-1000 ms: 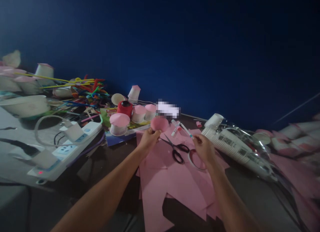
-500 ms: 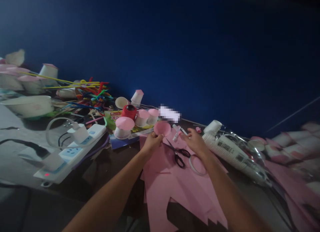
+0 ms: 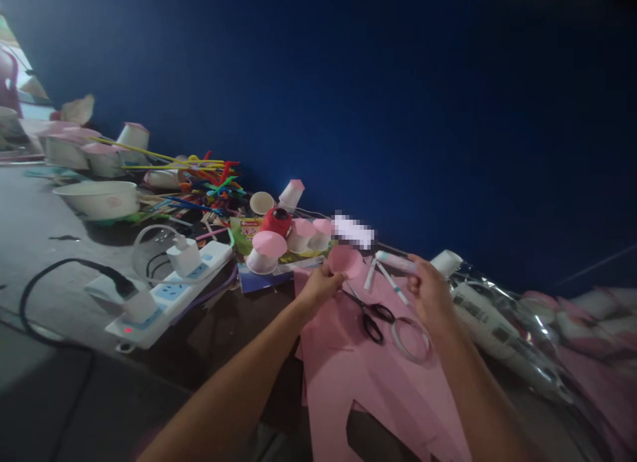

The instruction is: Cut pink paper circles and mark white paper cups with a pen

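My left hand (image 3: 323, 284) is closed, thumb and fingers pinching the lower left edge of a round pink paper disc (image 3: 345, 259). To its right, my right hand (image 3: 428, 289) grips a white tube (image 3: 395, 260) with a pale green end that points left toward the disc. Two slim white sticks, one a stick with a teal band (image 3: 392, 283), lie on the pink paper under that tube. Black-handled scissors (image 3: 372, 316) rest on the pink paper sheet (image 3: 343, 376) between my forearms. Beside their handles is a roll of tape (image 3: 411, 339).
Paper cups topped with pink discs, including a near cup (image 3: 262, 259), stand left of my hands by a red object (image 3: 276, 222). Further left are a power strip (image 3: 169, 293) with cables, a white bowl (image 3: 97, 200) and coloured pipe cleaners (image 3: 213, 176). Bagged stacked cups (image 3: 485, 312) lie right.
My right hand has picked up the white tube and raised it beside the disc. The white sticks have shifted. My left hand still pinches the disc. The whole view has swung left.
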Motion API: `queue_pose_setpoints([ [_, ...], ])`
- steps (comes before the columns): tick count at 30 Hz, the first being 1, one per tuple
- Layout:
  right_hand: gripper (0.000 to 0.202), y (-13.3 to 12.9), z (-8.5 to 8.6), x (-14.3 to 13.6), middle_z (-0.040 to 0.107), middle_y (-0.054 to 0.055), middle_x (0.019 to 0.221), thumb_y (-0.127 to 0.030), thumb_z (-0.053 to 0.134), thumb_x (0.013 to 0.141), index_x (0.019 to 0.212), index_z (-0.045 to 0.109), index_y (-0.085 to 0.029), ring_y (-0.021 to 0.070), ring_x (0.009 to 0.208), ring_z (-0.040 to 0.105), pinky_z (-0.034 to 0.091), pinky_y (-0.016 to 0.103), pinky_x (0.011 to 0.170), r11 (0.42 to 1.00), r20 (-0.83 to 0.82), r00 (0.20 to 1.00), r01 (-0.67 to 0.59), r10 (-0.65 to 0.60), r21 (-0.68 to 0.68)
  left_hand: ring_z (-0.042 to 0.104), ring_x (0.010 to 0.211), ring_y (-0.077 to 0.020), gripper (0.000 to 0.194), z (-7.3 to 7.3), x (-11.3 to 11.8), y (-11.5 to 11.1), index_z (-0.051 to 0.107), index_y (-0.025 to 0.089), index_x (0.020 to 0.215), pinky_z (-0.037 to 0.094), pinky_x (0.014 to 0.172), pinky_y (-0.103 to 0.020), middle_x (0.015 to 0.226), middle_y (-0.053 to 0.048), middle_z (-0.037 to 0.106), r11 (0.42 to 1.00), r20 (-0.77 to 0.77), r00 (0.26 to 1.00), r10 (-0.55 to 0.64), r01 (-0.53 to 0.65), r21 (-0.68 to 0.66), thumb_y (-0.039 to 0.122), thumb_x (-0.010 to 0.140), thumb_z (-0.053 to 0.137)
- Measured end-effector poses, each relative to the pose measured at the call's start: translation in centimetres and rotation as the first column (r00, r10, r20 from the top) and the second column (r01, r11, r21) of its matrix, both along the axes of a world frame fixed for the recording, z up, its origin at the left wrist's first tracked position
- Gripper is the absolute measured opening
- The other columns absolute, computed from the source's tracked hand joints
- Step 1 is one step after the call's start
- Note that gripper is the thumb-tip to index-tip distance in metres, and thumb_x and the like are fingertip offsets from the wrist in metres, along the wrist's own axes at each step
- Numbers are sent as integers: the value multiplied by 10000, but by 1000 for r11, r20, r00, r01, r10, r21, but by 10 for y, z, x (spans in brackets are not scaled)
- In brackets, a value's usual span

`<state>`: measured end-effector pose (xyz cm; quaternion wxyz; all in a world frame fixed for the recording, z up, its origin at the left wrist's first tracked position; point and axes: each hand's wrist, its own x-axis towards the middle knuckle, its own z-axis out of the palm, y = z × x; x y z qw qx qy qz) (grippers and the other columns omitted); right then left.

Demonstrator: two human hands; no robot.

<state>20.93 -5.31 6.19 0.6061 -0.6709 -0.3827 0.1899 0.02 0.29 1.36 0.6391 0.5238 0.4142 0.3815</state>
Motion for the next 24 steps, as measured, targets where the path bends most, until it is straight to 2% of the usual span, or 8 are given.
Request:
queue_pose_setpoints([
  [2, 247, -22, 8, 2, 371, -99, 476, -448, 571, 774, 840, 600, -211, 78, 402, 323, 391, 247, 507, 981, -446, 875, -138, 187, 139, 376, 342, -58, 262, 1, -4, -1, 479, 166, 558, 212, 347, -184, 429, 38, 461, 997, -32, 997, -77, 77, 12, 316, 727, 612],
  [5, 251, -46, 12, 1, 341, -109, 468, -385, 700, 710, 692, 543, -189, 50, 409, 303, 384, 213, 485, 955, -678, 678, -138, 283, 261, 366, 318, -72, 312, 6, -11, -2, 516, 162, 549, 231, 334, -197, 411, 25, 468, 972, -177, 961, -213, 227, 63, 391, 749, 584],
  [8, 240, -52, 4, 0, 365, -105, 485, -346, 743, 693, 736, 574, -180, 51, 433, 351, 381, 192, 470, 934, -706, 631, -87, 320, 346, 401, 326, -88, 277, 16, -17, -6, 537, 169, 561, 258, 329, -199, 429, 19, 502, 941, -340, 892, -299, 335, 52, 384, 726, 592],
  [12, 313, -48, -12, 2, 471, -68, 541, -492, 691, 735, 782, 615, -192, 77, 482, 443, 435, 226, 501, 904, -721, 582, -60, 376, 423, 455, 365, -103, 269, 32, -22, -14, 548, 173, 483, 297, 351, -196, 439, -20, 562, 859, -497, 746, -443, 511, 2, 333, 685, 625],
  [15, 315, -49, -14, 1, 602, -14, 674, -522, 682, 740, 734, 612, -215, 125, 619, 570, 476, 261, 553, 897, -703, 610, -30, 366, 441, 446, 359, -109, 245, 38, -26, -15, 562, 184, 450, 292, 354, -200, 400, -6, 538, 789, -558, 658, -506, 615, 10, 282, 659, 643],
  [19, 402, -57, -6, -10, 654, 27, 849, -629, 588, 768, 731, 597, -229, 149, 678, 598, 506, 297, 594, 891, -552, 716, -231, 428, 391, 440, 340, -110, 237, 40, -30, -14, 603, 176, 456, 286, 358, -206, 405, -13, 555, 730, -577, 590, -565, 683, -17, 255, 679, 625],
  [21, 458, -60, -5, -17, 652, 28, 863, -686, 555, 753, 739, 593, -230, 133, 623, 577, 505, 290, 585, 877, -525, 708, -319, 473, 360, 448, 330, -120, 288, 42, -32, -14, 619, 171, 467, 310, 369, -222, 422, -28, 571, 710, -586, 549, -596, 701, -65, 287, 729, 586],
  [24, 457, -60, -12, -27, 649, 19, 793, -677, 611, 713, 725, 596, -220, 138, 671, 602, 500, 260, 608, 876, -537, 696, -321, 476, 360, 461, 329, -140, 388, 44, -35, -14, 609, 170, 444, 329, 384, -248, 431, -57, 578, 702, -611, 509, -606, 703, -110, 396, 759, 585],
])
